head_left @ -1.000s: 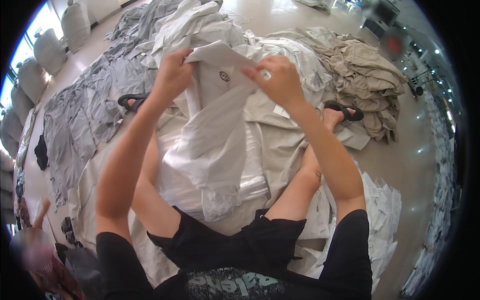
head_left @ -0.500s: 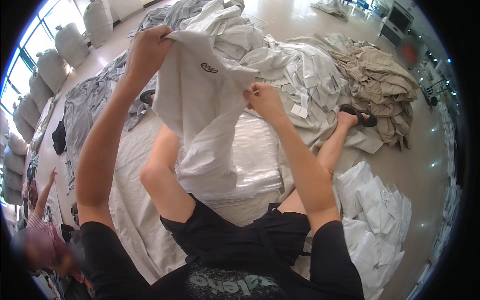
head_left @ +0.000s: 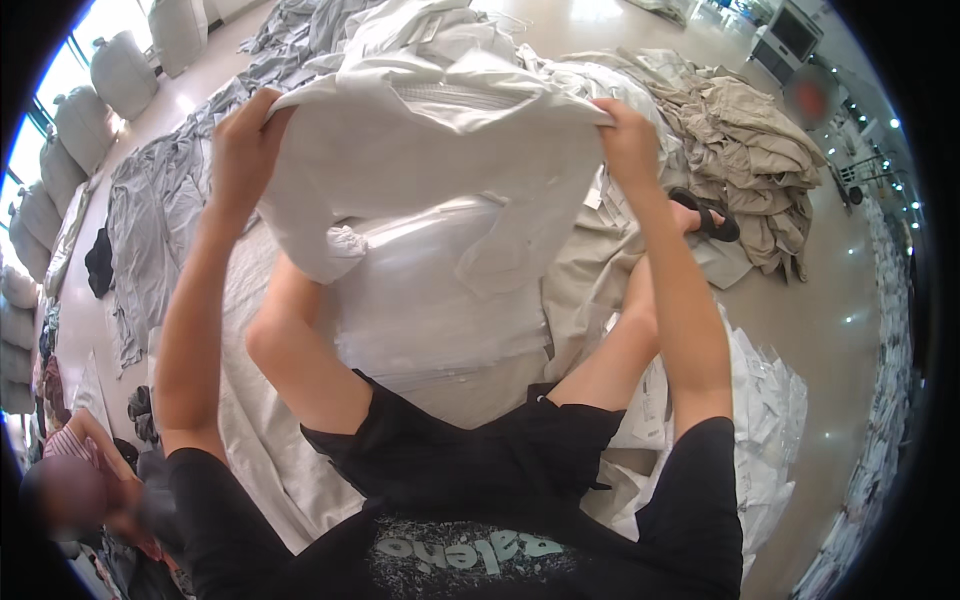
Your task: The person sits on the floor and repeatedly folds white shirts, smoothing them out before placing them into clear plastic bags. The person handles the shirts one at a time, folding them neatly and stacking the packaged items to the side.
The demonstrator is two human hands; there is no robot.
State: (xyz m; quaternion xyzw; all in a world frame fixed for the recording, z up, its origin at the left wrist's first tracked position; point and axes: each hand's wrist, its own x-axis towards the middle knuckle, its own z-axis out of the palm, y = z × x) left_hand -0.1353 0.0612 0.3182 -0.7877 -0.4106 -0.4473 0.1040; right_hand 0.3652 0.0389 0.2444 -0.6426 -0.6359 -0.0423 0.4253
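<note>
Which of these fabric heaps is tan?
The rumpled heap at right, just past the black sandal. It alone is tan: the left heap is grey, and the middle heap, behind your held garment, is white.

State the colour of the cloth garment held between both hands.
The cloth garment is off-white, seen best in the head view.

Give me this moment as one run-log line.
left hand: grips white garment | right hand: grips its other side | garment: spread between both hands | below it: plastic-covered stack | ahead right: tan fabric pile
</note>
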